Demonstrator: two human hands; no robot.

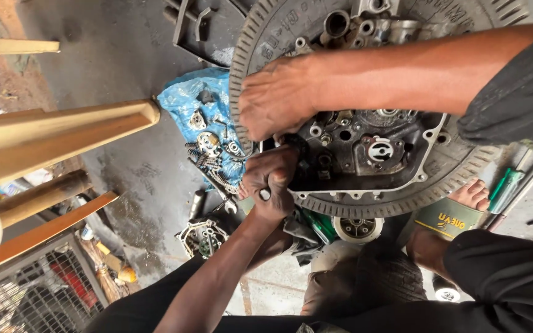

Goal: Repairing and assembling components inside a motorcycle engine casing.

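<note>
Right hand (276,98) pressing engine case (365,148), left hand (271,185) grip closed around tool handle (265,195), small parts on blue plastic sheet (186,102)

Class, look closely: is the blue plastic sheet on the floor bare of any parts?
No: the blue plastic sheet carries several small metal parts, among them springs and round pieces.

greasy engine case (365,151), on ribbed disc (260,37)

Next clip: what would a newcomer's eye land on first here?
The engine casing on a large toothed ring fills the upper middle. Both hands meet at its near edge: the left hand grips a dark tool, the right hand presses beside it. Left of them, a blue sheet holds small engine parts.
</note>
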